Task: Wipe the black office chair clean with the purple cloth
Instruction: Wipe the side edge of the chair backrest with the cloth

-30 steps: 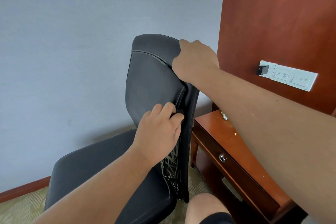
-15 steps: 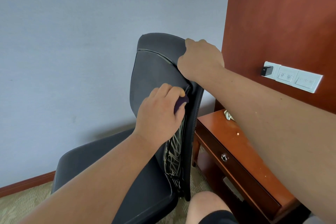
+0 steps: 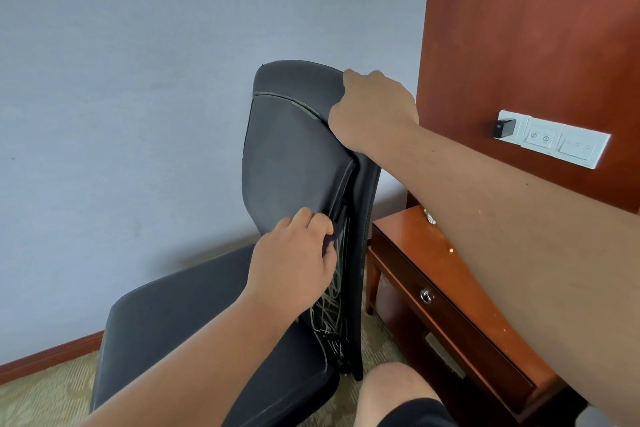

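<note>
My left hand (image 3: 294,253) has slid back down the backrest's side edge of the black office chair (image 3: 294,152) since half a second ago, fingers curled round the purple cloth (image 3: 329,240), of which only a sliver shows. I'd say that edge is mid-wipe. Up top, my right hand (image 3: 374,111) grips the corner to steady it. The upholstery is smooth, matte and piped, and the torn side shows pale tangled threads (image 3: 329,308).

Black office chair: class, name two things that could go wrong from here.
The left hand presses the purple cloth into the split side seam, beside loose threads; it may snag and tear further. The right hand grips only the backrest top, so hard wiping might tip the chair toward the wooden table.
</note>
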A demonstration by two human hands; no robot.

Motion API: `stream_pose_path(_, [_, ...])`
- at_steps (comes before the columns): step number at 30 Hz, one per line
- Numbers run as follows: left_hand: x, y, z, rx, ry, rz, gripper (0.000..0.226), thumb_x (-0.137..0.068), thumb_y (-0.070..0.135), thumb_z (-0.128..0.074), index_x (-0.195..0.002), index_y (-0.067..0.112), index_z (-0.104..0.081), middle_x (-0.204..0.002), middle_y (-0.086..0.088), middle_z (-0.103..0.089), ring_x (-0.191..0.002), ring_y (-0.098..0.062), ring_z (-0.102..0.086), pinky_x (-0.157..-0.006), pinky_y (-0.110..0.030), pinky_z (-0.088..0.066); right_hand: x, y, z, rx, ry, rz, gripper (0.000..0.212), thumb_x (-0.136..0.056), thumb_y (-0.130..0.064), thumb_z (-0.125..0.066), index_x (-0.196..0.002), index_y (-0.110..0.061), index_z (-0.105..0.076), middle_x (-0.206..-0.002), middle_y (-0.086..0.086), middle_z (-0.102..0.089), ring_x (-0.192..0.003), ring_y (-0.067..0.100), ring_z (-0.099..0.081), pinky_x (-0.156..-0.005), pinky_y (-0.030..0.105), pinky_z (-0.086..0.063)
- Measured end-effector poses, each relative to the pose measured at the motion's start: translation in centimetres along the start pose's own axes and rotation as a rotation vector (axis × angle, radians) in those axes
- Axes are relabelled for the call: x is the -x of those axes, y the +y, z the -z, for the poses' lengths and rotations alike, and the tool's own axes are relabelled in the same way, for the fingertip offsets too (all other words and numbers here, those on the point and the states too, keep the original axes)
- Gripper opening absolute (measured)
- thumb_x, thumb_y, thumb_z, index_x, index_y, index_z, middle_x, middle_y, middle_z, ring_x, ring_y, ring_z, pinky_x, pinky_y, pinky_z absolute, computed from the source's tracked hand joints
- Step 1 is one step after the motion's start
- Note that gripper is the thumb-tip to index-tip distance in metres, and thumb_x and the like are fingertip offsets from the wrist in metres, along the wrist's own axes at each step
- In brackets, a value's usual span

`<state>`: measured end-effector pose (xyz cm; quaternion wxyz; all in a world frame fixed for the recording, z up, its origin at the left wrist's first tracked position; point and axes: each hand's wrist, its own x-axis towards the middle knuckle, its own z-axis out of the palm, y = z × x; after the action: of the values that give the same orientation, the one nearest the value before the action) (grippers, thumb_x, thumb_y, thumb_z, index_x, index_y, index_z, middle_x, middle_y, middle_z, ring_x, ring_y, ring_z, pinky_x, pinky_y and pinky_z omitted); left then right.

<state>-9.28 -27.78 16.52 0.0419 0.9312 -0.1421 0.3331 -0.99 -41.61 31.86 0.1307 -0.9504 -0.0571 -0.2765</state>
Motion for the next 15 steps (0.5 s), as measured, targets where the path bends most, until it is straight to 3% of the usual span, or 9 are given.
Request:
stream_pose_path(6, [-3.5, 2.0, 2.0, 0.138, 0.174, 0.089, 0.011, -0.088, 0.038, -0.052, -0.096, 0.034, -0.047, -0.091, 0.014, -0.05, -0.072, -0.006, -0.045, -0.048, -0.017, -0.025, 0.1, -0.1, 0.1, -0.007, 0.002, 0.003, 0.033, -0.086, -0.018, -0.041, -0.117, -0.013, -0.051, -0.094, 0.005, -0.041, -0.08, 0.029, -0.043, -0.061, 0.035, -0.034])
stream_pose_path(11, [-3.5, 2.5, 0.9, 0.07, 0.14, 0.054, 0.01, -0.089, 0.033, -0.053, -0.097, 0.028, -0.053, -0.091, 0.009, -0.051, -0.073, -0.014, -0.051, -0.046, -0.025, -0.036, 0.2, 0.3, 0.1, 0.0, -0.003, 0.004, 0.031, -0.087, -0.018, -0.041, -0.116, -0.013, -0.05, -0.094, 0.005, -0.04, -0.08, 0.029, -0.043, -0.061, 0.035, -0.034])
stream_pose_path(15, [-1.7, 1.5, -0.2, 0.085, 0.088, 0.11, 0.011, -0.087, 0.032, -0.051, -0.097, 0.03, -0.049, -0.088, 0.011, -0.05, -0.071, -0.014, -0.05, -0.046, -0.025, -0.039, 0.1, 0.1, 0.0, -0.004, -0.002, 0.014, 0.031, -0.087, -0.018, -0.042, -0.116, -0.013, -0.051, -0.094, 0.005, -0.041, -0.08, 0.029, -0.044, -0.056, 0.032, -0.032])
